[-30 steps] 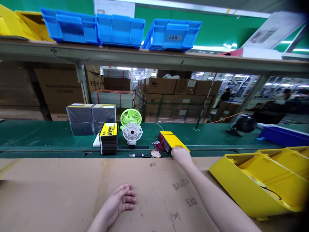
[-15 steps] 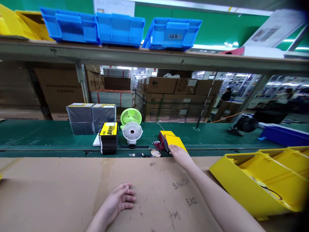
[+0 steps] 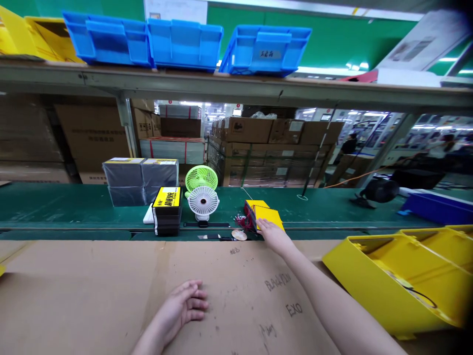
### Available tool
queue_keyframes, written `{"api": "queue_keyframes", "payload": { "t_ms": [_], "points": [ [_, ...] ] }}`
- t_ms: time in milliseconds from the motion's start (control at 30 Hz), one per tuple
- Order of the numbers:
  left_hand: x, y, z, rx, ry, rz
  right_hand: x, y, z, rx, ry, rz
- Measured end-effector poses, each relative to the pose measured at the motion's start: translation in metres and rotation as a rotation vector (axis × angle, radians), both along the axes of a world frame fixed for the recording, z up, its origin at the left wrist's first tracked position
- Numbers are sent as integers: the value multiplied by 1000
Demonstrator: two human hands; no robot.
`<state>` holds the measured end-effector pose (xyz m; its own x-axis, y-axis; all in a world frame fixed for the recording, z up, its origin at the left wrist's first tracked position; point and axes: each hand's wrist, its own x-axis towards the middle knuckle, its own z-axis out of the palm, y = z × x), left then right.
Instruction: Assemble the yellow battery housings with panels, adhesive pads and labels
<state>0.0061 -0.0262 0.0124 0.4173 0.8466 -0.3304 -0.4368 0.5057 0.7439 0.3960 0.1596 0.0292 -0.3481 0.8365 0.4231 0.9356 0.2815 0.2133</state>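
My left hand (image 3: 184,303) hovers or rests over the brown cardboard sheet (image 3: 111,296), palm facing right, with loosely curled fingers apart and nothing in it. Reaching forward, my right hand (image 3: 272,233) lies with outstretched fingers on the near part of a yellow-topped box (image 3: 269,216). Its underside and thumb are partly hidden, and I see no grip around the box. Left of that box is a bunch of red wires with white ends (image 3: 244,222). A small round disc (image 3: 239,235) lies just in front of the wires.
Beyond the cardboard, a white fan (image 3: 203,201) and a green fan (image 3: 201,178) stand on the green bench. Black-and-yellow boxes (image 3: 167,212) are stacked left of them, with wrapped grey boxes (image 3: 125,182) behind. A yellow bin (image 3: 369,281) sits at right. Blue bins (image 3: 185,44) line the overhead shelf.
My right hand has shifted very slightly to the left on the yellow-topped box. My left hand stays in place, and the view has turned a touch.
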Motion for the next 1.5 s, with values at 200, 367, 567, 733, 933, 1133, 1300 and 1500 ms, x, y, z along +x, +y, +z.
{"api": "queue_keyframes", "payload": {
  "t_ms": [200,367,567,733,933,1133,1300,1500],
  "points": [
    [0,2,0,2,8,3,-4,-10,6,107,78,26],
    [-1,3,-1,1,3,-4,2,-22,12,183,89,63],
    [0,-1,4,5,14,-3,8,-34,-3,153,20,175],
    [1,-1,7,-2,15,9,5,-35,-7,171,70,169],
    [0,-2,3,3,5,11,-7,-36,-2,186,225,95],
    [-2,-2,1,10,-11,4,-16,-49,38,269,453,-15],
    [1,-5,7,24,16,7,-54,-92,108,473,661,-67],
    [6,-13,8,155,185,5,-141,-185,152,505,810,554]
  ]
}}
